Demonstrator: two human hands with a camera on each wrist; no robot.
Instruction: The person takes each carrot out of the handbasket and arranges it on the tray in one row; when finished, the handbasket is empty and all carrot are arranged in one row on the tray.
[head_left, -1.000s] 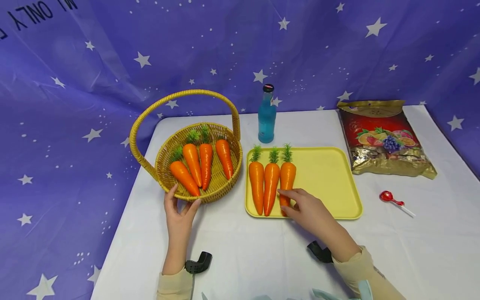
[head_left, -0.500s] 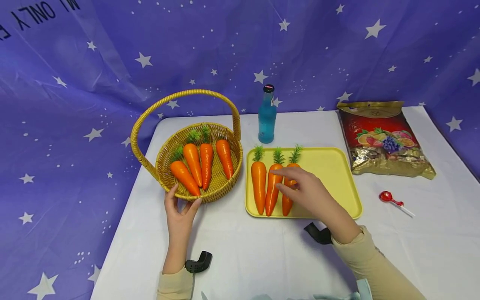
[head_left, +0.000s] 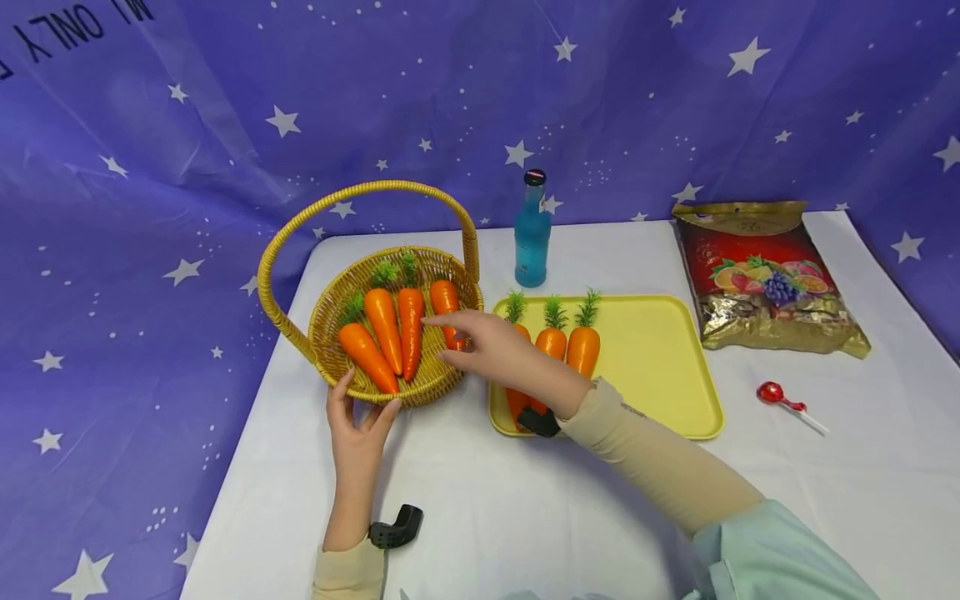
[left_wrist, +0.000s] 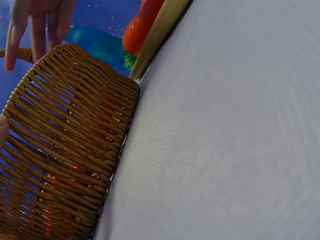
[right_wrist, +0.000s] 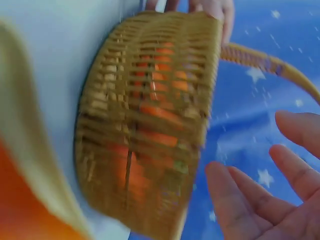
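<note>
My left hand [head_left: 360, 433] gripped the near rim of a round yellow wicker basket [head_left: 429, 392], four tapered orange carrots [head_left: 384, 325] inside; my right hand [head_left: 483, 337], fingers apart, hovered at its right side; three matching carrots [head_left: 583, 348] lay on a rectangular yellow tray [head_left: 645, 358].

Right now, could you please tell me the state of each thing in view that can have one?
Wicker basket: upright, four carrots inside.
Yellow tray: flat, three carrots on it.
Blue bottle: upright, capped.
Red-and-gold bag: filled, no opening visible.
Lollipop: lying down.
Left hand: gripping the basket's rim.
Right hand: above the basket, fingers open, empty.
</note>
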